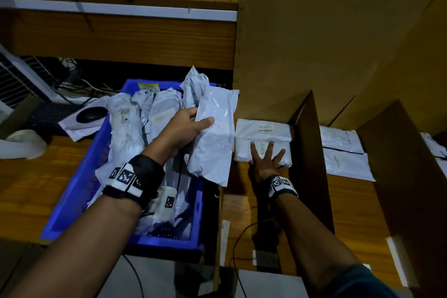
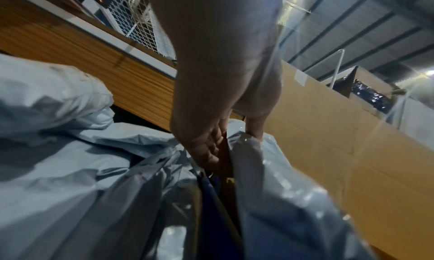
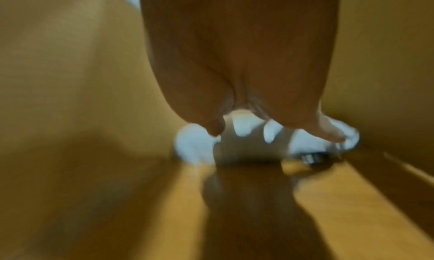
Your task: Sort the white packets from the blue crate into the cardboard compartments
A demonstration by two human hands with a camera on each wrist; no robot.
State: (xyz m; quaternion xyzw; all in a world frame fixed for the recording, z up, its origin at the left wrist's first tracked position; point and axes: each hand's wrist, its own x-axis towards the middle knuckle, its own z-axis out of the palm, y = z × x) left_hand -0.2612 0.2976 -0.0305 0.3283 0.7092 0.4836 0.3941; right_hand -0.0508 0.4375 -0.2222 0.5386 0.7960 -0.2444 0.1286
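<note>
My left hand (image 1: 193, 122) grips a long white packet (image 1: 214, 138) over the right side of the blue crate (image 1: 72, 191), thumb on its front. In the left wrist view the same packet (image 2: 281, 189) hangs from that hand (image 2: 234, 134). Several more white packets (image 1: 125, 128) lie in the crate. My right hand (image 1: 266, 159) rests flat with spread fingers on a white packet (image 1: 244, 152) in the nearest cardboard compartment, with another packet (image 1: 262, 128) behind it. The right wrist view is blurred and shows the fingers (image 3: 333, 134) on that packet (image 3: 195, 143).
A cardboard divider (image 1: 307, 143) stands right of my right hand. The compartment beyond it holds two white packets (image 1: 343, 152). A tall cardboard back wall (image 1: 314, 43) rises behind. A black mouse (image 1: 90, 113) and paper lie left of the crate; cables run across the wooden shelf.
</note>
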